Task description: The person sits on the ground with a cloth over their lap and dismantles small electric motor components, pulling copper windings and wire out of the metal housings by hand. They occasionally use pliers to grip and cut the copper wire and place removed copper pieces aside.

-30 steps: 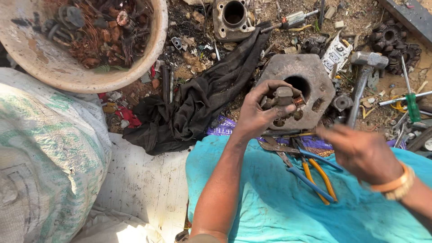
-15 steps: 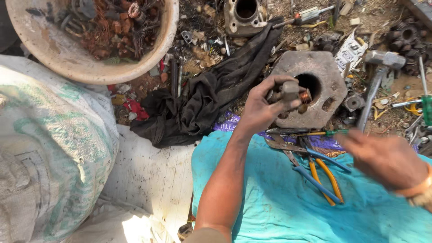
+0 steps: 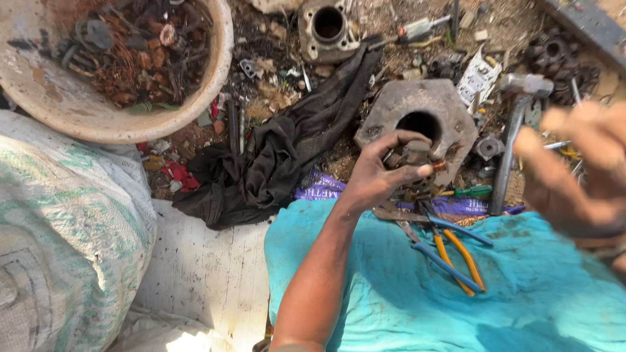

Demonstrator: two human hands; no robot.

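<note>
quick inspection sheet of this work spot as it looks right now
surface: teal cloth on dirty ground
job's things: small rusty metal part held over grey hexagonal block with a round hole
clutter: pliers, hammer, black rag, basin of rusty scrap
grippers: left hand grips the part; right hand raised, blurred, seems empty
cables: nothing seen
surroundings: woven sack, scattered metal debris

Right hand lifts off the cloth, camera view drifts

Over the last 1 s the right hand (image 3: pixel 574 173) has risen from the turquoise cloth (image 3: pixel 521 293) toward 3 o'clock, now a blurred shape close to the camera. The left hand (image 3: pixel 385 173) has tightened around the small metal part (image 3: pixel 414 155), and the bowl of scrap (image 3: pixel 124 65) has slid toward 10 o'clock.
</note>
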